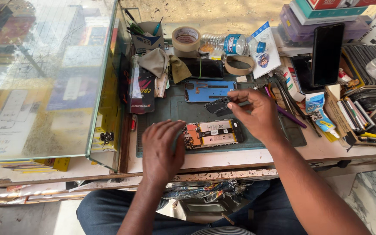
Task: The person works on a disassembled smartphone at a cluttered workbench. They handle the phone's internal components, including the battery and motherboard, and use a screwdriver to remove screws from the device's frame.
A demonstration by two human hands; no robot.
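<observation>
Head view looks down on the desk (283,154); left hand (164,148) rests flat, fingers loose, against the opened phone (214,133) on the green mat (170,109); right hand (255,114) pinches a small black part (219,105) just above it.

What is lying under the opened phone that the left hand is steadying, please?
The opened phone lies on a dark green work mat, which rests on the pale bench. The left hand covers the phone's left end, so the mat beneath that part cannot be seen.
</observation>
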